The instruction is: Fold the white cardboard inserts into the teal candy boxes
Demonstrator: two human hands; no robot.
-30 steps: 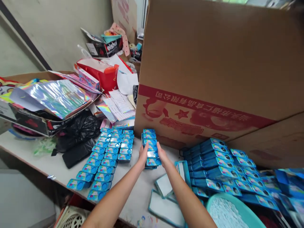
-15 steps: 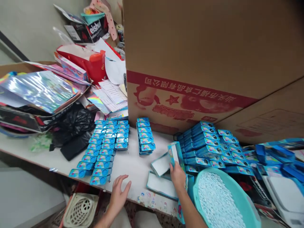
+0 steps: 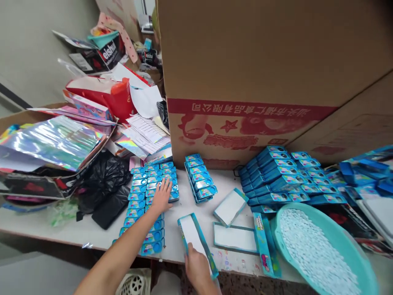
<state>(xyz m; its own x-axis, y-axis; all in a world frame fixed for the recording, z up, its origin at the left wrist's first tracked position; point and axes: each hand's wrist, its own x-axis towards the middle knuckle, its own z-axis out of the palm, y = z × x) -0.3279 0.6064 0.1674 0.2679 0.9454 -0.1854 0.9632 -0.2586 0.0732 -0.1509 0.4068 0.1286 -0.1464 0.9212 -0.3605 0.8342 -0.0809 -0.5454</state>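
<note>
My left hand (image 3: 161, 196) lies with spread fingers on tight rows of small blue tins (image 3: 147, 192), touching them from above. My forearm hides part of those rows. My right hand (image 3: 197, 266) grips the lower end of a long, blue-edged, white-lined box part (image 3: 192, 233) at the table's front edge. A stack of the same tins (image 3: 199, 178) stands just right of my left hand, with no hand on it.
Two white-lined box parts (image 3: 230, 207) and a blue printed box (image 3: 265, 246) lie nearby. A teal basin of white pellets (image 3: 319, 250) and more blue tins (image 3: 270, 176) sit right. A large cardboard carton (image 3: 245, 82) rises behind. Foil sheets (image 3: 55, 143) and a black bag (image 3: 106, 176) lie left.
My left hand has come up from the table's edge onto the rows of tins. My right hand now holds a long box part low at the front edge instead of a box near the basin.
</note>
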